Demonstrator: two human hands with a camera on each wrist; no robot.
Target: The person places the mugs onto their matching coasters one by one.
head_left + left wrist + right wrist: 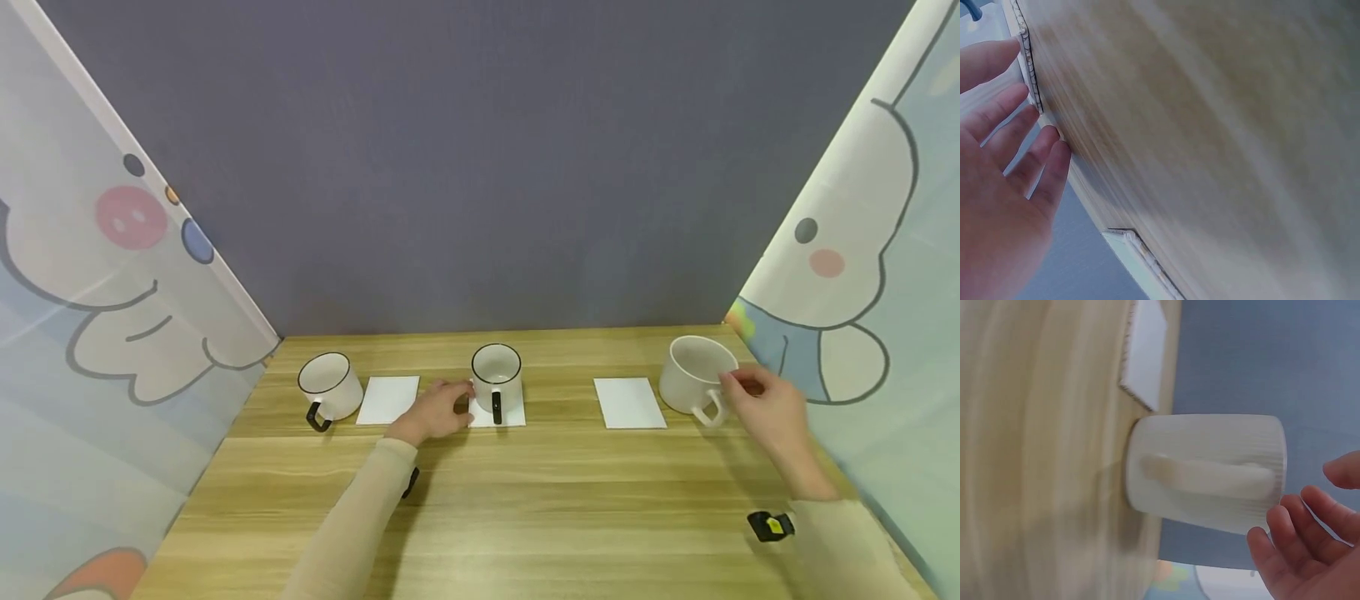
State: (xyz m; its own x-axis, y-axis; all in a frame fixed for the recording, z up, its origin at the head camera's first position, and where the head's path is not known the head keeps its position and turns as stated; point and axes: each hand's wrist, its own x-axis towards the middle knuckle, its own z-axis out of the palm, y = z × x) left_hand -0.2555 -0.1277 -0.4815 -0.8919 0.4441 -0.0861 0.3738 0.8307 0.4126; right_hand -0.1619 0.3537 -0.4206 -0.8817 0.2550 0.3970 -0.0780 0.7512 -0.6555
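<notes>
My left hand [435,412] lies low over the table beside the middle mug, white with a dark rim and black handle [497,407]. That mug stands upright on a white square card [514,417]. The left fingertips are at the card's left edge, loosely bent; whether they touch it I cannot tell. At the right, a plain white mug [681,385] stands upright on the table. My right hand [771,417] is by its rim and handle. In the right wrist view the right hand's fingers [1288,534] are relaxed near the mug's rim, the thumb apart from them.
A white mug with a dark rim and black handle [339,398] stands at the left. Two more white square cards lie on the table, a left card [388,400] and a right card [630,403]. A dark grey panel [495,167] rises behind the wooden table [540,508].
</notes>
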